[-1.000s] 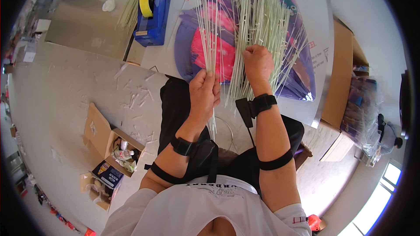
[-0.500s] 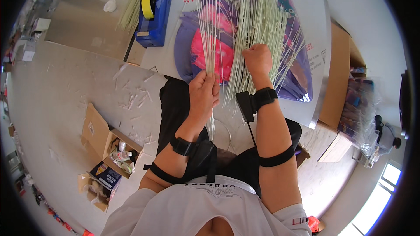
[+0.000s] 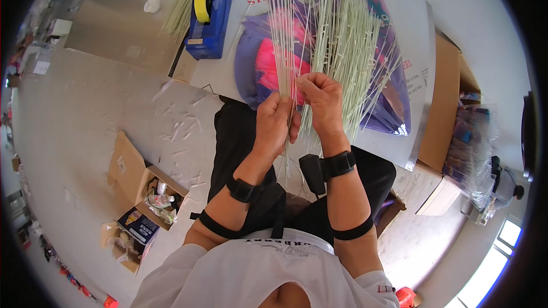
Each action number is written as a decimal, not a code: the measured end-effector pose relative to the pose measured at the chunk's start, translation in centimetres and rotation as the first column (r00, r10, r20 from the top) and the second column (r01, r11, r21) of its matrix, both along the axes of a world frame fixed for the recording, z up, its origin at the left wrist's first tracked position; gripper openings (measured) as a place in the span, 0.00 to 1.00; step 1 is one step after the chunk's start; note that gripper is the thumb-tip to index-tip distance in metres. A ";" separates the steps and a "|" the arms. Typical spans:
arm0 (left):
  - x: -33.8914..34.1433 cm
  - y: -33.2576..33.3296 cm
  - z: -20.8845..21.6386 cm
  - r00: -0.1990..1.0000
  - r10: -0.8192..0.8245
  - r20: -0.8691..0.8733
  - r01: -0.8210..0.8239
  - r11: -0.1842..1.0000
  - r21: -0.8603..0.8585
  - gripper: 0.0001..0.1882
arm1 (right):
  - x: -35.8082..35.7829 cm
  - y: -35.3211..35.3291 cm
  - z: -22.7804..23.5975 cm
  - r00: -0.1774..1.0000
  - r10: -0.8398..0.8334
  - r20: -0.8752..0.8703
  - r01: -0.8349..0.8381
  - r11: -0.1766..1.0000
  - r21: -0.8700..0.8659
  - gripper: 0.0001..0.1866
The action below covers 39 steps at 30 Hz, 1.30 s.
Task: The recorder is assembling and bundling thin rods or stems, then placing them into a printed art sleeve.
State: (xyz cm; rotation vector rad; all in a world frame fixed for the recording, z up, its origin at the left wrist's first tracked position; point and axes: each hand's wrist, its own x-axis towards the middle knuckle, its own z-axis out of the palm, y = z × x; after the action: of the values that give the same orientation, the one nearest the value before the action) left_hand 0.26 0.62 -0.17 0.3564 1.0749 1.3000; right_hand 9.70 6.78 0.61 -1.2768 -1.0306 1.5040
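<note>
My left hand [image 3: 273, 121] is closed around the lower part of a bundle of thin pale-green stems [image 3: 282, 40], which fan out upward away from me. The stems' lower ends poke out below the fist. Close beside it, my right hand [image 3: 324, 100] is closed in a pinch at the bundle's right side, on what looks like a single thin stem. A thick pile of loose stems [image 3: 348, 40], dotted with small whitish bits, lies to the right. It rests on purple plastic wrapping [image 3: 246, 51] with a bright pink patch [image 3: 268, 63].
A blue tape dispenser [image 3: 206, 43] with a yellow roll stands at the table's left. More stems [image 3: 181, 11] lie behind it. Open cardboard boxes sit on the floor at left [image 3: 128, 165] and beside the table at right [image 3: 442, 97]. White scraps [image 3: 185, 125] litter the floor.
My right hand has moved left from the pile to the bundle, its fingertips now pinching beside my left hand. My left hand keeps hold of the bundle. The view has shifted slightly.
</note>
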 end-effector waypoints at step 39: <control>-0.9 4.5 -0.8 0.895 -0.221 0.388 0.193 0.975 0.110 0.12 | 7.0 2.4 -1.5 0.466 -0.272 0.842 -0.050 0.942 0.332 0.08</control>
State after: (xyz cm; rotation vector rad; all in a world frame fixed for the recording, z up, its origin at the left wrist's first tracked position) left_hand -0.65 5.12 -0.94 0.2352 0.6296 1.1555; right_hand 16.68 9.18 -0.92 -1.8810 -1.7087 0.4074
